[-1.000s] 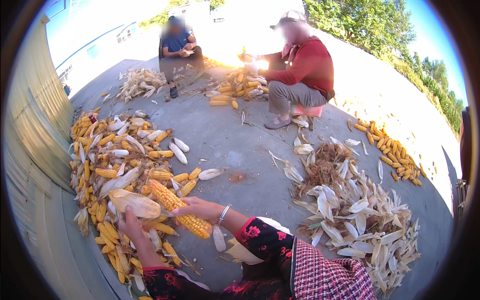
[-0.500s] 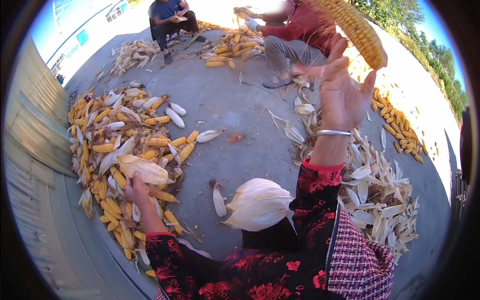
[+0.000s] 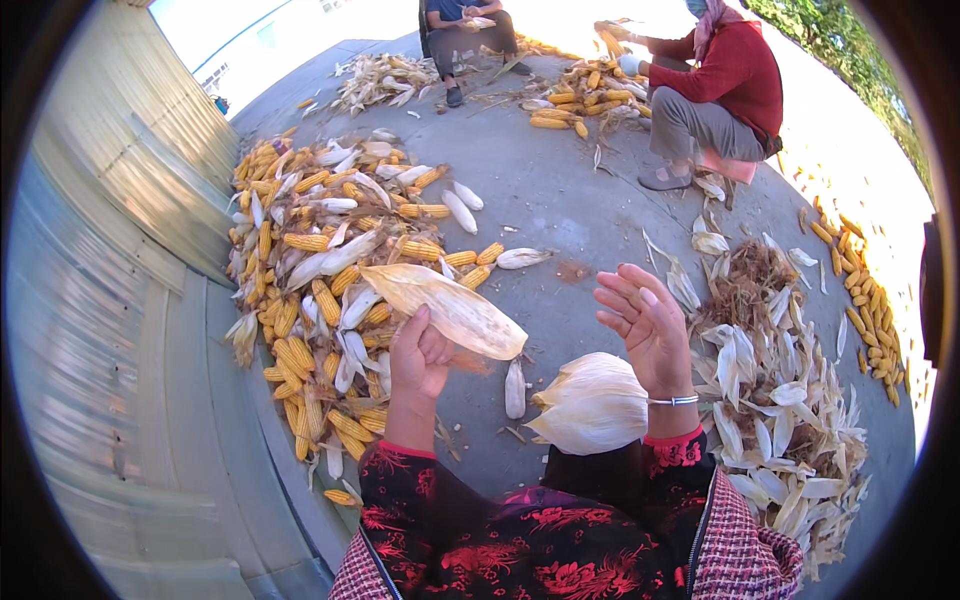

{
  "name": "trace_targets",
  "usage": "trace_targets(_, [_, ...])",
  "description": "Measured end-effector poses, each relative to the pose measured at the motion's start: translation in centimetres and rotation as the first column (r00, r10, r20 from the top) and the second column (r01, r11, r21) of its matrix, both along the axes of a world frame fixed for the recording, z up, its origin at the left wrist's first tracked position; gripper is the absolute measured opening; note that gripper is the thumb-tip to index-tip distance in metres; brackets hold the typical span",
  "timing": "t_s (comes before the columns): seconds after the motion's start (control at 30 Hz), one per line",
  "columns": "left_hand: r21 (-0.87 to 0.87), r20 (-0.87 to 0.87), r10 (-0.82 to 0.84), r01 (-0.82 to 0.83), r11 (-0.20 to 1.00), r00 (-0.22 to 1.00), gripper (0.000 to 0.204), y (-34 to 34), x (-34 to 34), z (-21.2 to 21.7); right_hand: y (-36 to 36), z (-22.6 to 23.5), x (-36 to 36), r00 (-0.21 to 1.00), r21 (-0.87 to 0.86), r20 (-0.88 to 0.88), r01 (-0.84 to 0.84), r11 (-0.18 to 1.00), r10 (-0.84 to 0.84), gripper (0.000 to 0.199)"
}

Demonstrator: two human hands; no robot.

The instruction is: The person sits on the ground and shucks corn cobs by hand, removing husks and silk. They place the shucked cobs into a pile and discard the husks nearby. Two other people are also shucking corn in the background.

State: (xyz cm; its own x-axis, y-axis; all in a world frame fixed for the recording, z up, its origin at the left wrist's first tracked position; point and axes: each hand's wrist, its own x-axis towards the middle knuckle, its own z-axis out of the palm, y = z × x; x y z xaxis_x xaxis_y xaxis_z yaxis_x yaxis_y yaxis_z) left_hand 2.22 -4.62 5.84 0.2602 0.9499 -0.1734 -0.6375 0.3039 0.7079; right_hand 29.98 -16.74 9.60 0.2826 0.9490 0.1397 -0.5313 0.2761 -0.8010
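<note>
Just left of centre frame, our left hand (image 3: 420, 355) has its fingers clamped on the pale husk (image 3: 450, 308); a light pinch probably avoids tearing. Right of centre, our right hand's (image 3: 655, 330) fingers spread apart, empty.

Two hands (image 3: 648, 330), two husk piles (image 3: 790, 392), perhaps three corn heaps (image 3: 308, 242) show.

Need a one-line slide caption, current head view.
Left hand holds a husk, right hand open and empty, with the corn pile on the left and the husk heap on the right.
</note>
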Motion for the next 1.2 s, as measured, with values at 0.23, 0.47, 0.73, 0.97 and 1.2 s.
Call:
trace_targets(0.23, [-0.152, 0.174, -0.027, 0.054, 0.987, 0.984, 0.021, -5.4, 0.4, 1.5, -1.2, -4.4, -5.7, 0.791, -0.102, 0.558, -0.232, 0.967, 0.249, 0.052])
trace_targets(0.47, [-0.033, 0.159, -0.218, 0.226, 0.974, 0.963, 0.019, -9.2, 0.6, -0.2, -2.1, -3.4, -7.0, 0.978, -0.032, -0.06, -0.203, 0.979, 0.2, 0.022])
trace_targets(0.73, [-0.053, 0.121, -0.231, 0.239, 0.97, 0.965, 0.027, -11.7, 0.9, -0.6, -2.8, -2.8, -6.0, 0.959, -0.065, -0.236, -0.178, 0.982, 0.158, 0.02])
trace_targets(0.97, [-0.186, 0.063, -0.254, 0.261, 0.947, 0.965, 0.029, -12.0, 0.3, -3.3, -5.6, -3.7, -3.4, 0.979, -0.138, -0.172, -0.136, 0.981, 0.111, 0.019])
trace_targets(1.2, [-0.146, -0.205, -0.122, 0.093, 0.985, 0.971, 0.011, -11.8, -0.8, -6.3, -9.9, -8.0, 1.0, 1.0, -0.362, -0.005, -0.014, 0.932, 0.014, 0.02])
